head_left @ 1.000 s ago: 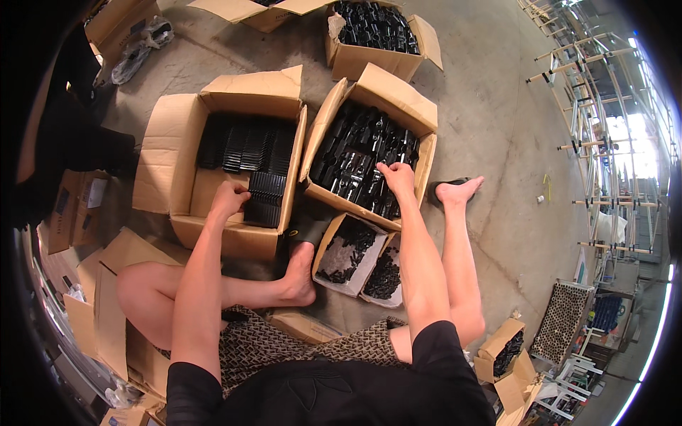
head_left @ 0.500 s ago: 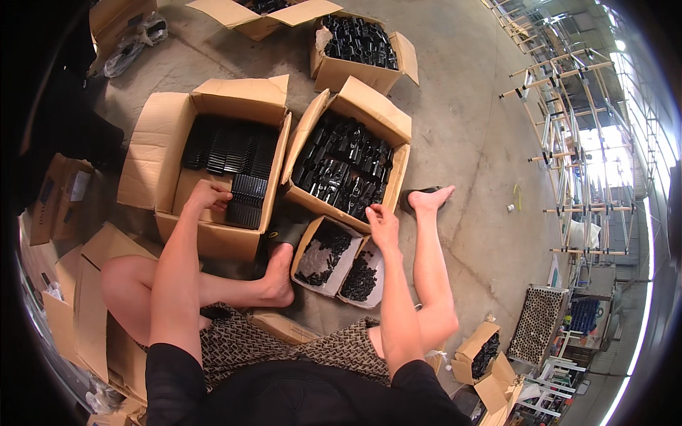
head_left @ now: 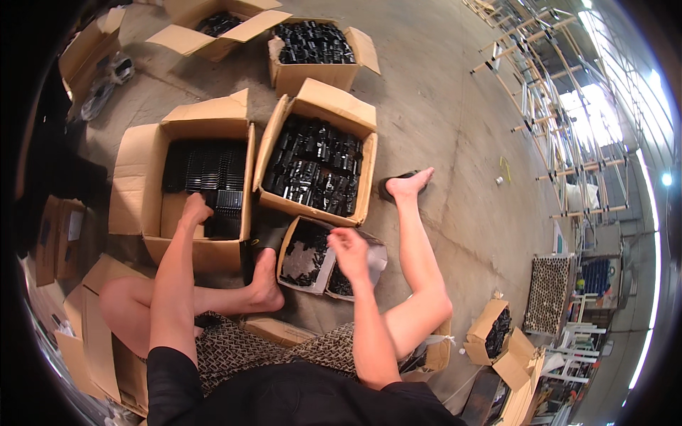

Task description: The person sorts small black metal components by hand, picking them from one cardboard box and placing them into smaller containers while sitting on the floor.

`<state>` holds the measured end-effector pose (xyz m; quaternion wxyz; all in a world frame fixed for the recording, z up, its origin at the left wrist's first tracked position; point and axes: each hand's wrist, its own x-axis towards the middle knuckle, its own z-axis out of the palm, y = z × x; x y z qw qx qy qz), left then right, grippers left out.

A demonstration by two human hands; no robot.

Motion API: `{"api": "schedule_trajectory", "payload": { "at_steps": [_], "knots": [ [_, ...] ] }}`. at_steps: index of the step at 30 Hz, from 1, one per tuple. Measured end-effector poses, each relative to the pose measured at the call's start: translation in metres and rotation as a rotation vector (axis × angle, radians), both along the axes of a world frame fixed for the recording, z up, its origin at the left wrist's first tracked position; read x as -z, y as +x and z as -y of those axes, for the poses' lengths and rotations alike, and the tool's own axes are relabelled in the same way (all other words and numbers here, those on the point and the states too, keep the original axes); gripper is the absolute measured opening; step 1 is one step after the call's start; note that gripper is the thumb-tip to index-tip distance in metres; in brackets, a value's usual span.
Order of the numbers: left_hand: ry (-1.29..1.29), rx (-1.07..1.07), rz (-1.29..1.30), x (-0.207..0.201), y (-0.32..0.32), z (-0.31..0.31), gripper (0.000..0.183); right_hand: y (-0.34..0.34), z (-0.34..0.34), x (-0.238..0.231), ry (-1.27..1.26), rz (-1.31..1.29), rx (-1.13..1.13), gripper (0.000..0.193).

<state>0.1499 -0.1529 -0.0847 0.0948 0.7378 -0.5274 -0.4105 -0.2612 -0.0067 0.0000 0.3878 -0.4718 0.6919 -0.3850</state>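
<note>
My left hand reaches into the left cardboard box, fingers curled down against a black part beside the rows. Neat rows of ribbed black parts fill the far and right portions of that box; bare cardboard shows near my wrist. My right hand hovers above two small trays, its fingers bent together and slightly blurred; whatever they hold is too small to make out. Small black pieces lie in the left tray. The right tray is partly hidden by my right hand and forearm.
A second cardboard box of glossy black parts stands right of the first. Beyond it are another filled box and an open-flapped box. Smaller box sits at lower right. Pipe racks stand far right. My legs flank the trays.
My right hand has moved left from the second box's near edge to above the small trays. My left hand has shifted slightly against the rows. The whole view has turned a little.
</note>
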Motion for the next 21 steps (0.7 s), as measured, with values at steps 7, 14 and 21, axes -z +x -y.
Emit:
{"api": "schedule_trajectory", "payload": {
  "at_steps": [7, 14, 21],
  "knots": [
    [-0.046, -0.200, -0.070, 0.023, 0.017, -0.009, 0.028, 0.050, -0.012, 0.037, 0.089, -0.660, -0.371, 0.018],
    [-0.049, -0.433, -0.543, 0.010, 0.035, -0.013, 0.018, 0.053, -0.018, 0.076, 0.306, -0.896, -0.579, 0.017],
    [-0.339, -0.152, -0.380, -0.117, 0.001, -0.029, 0.043, 0.059, -0.020, 0.082, 0.453, -0.955, -0.708, 0.023]
  ]
}}
